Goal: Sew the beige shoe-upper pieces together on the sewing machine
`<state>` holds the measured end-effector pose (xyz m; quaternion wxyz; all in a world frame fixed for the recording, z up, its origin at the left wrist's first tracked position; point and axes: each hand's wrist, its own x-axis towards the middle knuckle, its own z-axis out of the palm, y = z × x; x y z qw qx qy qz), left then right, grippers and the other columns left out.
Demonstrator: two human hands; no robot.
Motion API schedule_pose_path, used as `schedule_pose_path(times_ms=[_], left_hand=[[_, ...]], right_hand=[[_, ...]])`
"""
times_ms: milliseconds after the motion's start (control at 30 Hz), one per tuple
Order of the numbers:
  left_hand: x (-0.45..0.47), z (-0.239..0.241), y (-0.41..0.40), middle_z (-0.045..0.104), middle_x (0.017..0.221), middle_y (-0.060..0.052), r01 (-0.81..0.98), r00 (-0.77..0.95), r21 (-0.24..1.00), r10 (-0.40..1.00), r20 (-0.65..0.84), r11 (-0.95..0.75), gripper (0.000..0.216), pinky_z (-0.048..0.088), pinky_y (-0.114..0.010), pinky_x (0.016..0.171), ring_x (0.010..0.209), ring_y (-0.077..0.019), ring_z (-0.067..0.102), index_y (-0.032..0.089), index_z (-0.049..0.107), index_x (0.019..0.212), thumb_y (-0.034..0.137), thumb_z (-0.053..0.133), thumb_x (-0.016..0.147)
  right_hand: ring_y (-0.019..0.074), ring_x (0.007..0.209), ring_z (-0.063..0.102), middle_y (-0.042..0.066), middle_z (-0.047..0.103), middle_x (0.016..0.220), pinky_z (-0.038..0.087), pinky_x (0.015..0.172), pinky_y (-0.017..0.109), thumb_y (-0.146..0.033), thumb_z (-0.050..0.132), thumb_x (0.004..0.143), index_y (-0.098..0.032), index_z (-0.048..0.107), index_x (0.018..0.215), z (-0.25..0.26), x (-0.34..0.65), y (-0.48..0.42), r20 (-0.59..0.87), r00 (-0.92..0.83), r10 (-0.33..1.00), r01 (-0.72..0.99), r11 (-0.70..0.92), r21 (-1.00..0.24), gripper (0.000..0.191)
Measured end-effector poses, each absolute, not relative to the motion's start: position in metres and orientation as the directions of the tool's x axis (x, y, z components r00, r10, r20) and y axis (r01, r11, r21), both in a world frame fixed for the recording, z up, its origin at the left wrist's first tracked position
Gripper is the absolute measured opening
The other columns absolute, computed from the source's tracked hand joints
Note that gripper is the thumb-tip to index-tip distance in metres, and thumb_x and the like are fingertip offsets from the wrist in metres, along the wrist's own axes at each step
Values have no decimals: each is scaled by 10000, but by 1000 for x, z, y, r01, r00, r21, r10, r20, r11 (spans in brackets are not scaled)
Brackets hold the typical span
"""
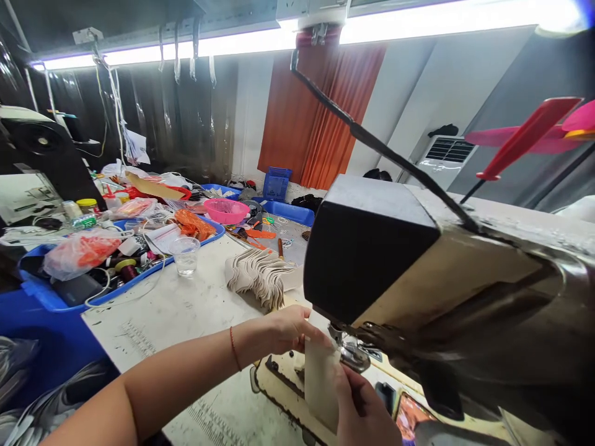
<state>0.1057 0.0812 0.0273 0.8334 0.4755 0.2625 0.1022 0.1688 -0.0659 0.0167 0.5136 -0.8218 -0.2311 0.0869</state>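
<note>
A cream-coloured flat piece of material (320, 387) stands tilted at the needle side of a sewing machine (372, 266). My left hand (288, 328) grips its upper far edge, with the index finger stretched along it towards the presser foot (352, 354). Lower down, my right hand (365, 406) pinches the near edge between thumb and fingers. Part of the material is hidden behind the right hand, and the needle itself cannot be made out. Beyond my left hand lies a stack of wavy beige pieces (255, 277) on the white table (186, 328).
A clear plastic cup (186, 257) with liquid stands left of the stack. A blue tray (51, 300) of thread spools and bags sits on the left. Behind are a pink basket (227, 211) and scissors. A red-handled tool (530, 139) sticks up on the right.
</note>
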Motion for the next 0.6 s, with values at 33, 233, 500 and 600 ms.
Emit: schedule_pose_path(times_ms=[33, 233, 500, 600], left_hand=[[107, 27, 82, 607, 637, -7, 82, 843, 846, 416, -341, 527, 261, 403, -205, 501, 548, -106, 547, 135, 607, 619, 159, 767, 415], [107, 27, 83, 595, 679, -10, 79, 848, 855, 417, -328, 512, 330, 405, -225, 542, 590, -111, 546, 127, 605, 683, 179, 795, 418], [104, 30, 82, 585, 691, -6, 114, 859, 904, 416, -299, 413, 285, 382, -222, 549, 602, -102, 533, 126, 600, 696, 224, 774, 493], [103, 31, 82, 597, 723, -13, 146, 839, 912, 440, -320, 384, 283, 405, -235, 585, 634, -112, 548, 126, 611, 730, 226, 753, 508]], right_hand=[[236, 683, 648, 24, 710, 676, 472, 567, 294, -535, 603, 708, -251, 680, 721, 17, 169, -65, 71, 877, 474, 265, -356, -896, 295], [225, 746, 645, 27, 723, 759, 490, 660, 284, -569, 616, 685, -220, 686, 773, 8, 174, -74, -54, 844, 534, 136, -310, -941, 367], [188, 636, 611, 10, 676, 650, 473, 573, 257, -517, 659, 678, -192, 680, 744, 5, 175, -85, -84, 768, 634, 94, -242, -966, 332], [179, 624, 599, 11, 667, 637, 465, 563, 249, -526, 657, 685, -188, 683, 745, 7, 171, -85, -60, 770, 635, 104, -217, -971, 344]])
